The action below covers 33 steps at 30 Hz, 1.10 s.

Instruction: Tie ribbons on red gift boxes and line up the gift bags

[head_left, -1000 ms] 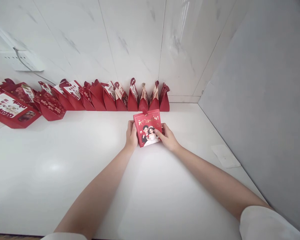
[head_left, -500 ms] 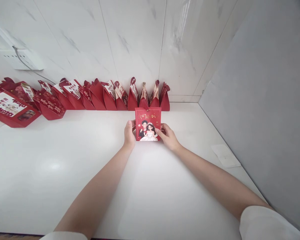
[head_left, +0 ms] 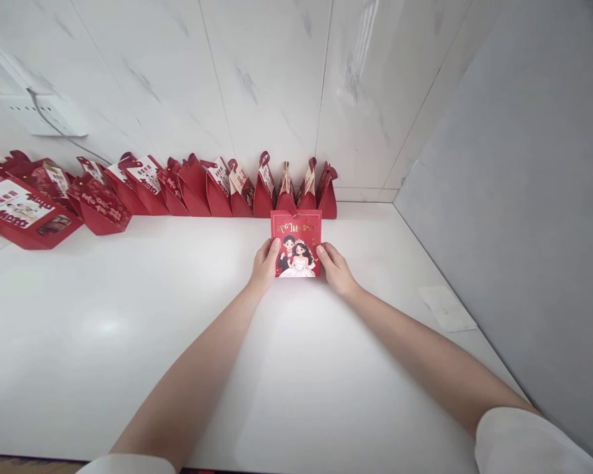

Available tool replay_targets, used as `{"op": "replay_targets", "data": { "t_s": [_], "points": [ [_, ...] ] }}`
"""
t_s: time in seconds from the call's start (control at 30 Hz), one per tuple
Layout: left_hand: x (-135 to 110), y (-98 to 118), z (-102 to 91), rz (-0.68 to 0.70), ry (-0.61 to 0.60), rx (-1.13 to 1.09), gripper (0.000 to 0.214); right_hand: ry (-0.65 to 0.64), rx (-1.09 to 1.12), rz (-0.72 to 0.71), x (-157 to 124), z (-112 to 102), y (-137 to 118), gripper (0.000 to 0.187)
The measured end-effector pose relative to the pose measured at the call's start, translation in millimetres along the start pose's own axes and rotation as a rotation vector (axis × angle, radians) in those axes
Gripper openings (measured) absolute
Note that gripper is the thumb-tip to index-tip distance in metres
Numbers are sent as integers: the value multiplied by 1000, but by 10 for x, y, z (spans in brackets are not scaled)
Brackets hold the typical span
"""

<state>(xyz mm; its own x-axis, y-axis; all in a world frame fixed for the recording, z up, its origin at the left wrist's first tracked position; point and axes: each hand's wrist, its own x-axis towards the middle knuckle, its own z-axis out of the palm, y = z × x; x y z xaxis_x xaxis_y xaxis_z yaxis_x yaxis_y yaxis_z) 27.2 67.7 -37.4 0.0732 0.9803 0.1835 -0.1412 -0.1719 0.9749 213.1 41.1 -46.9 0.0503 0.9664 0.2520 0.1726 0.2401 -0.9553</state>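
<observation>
A small red gift box [head_left: 296,242] printed with a cartoon bride and groom stands upright on the white counter [head_left: 178,342]. My left hand [head_left: 265,264] grips its left side with the thumb on the front face. My right hand [head_left: 335,268] holds its right side the same way. Just behind the box runs a row of several folded red gift boxes [head_left: 257,191] lined up along the marble wall.
More red boxes [head_left: 24,210] lie tipped over at the far left. A white socket with a cable [head_left: 54,115] sits on the wall above them. A grey panel [head_left: 514,197] closes off the right side, with a white paper slip [head_left: 447,308] on the counter beside it.
The box went from tilted to upright and squared to me. It sits slightly farther back, close to the row. My thumbs moved onto its front face.
</observation>
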Motion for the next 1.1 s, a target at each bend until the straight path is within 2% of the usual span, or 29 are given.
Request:
{"op": "replay_targets", "data": {
  "t_s": [0.43,1.1],
  "points": [
    [-3,31,22,-33,0,-49,52,-5,13,50,3,-7,-53,45],
    [-17,73,29,-43,-25,-74,53,-14,23,45,5,-3,-26,45]
  ]
}}
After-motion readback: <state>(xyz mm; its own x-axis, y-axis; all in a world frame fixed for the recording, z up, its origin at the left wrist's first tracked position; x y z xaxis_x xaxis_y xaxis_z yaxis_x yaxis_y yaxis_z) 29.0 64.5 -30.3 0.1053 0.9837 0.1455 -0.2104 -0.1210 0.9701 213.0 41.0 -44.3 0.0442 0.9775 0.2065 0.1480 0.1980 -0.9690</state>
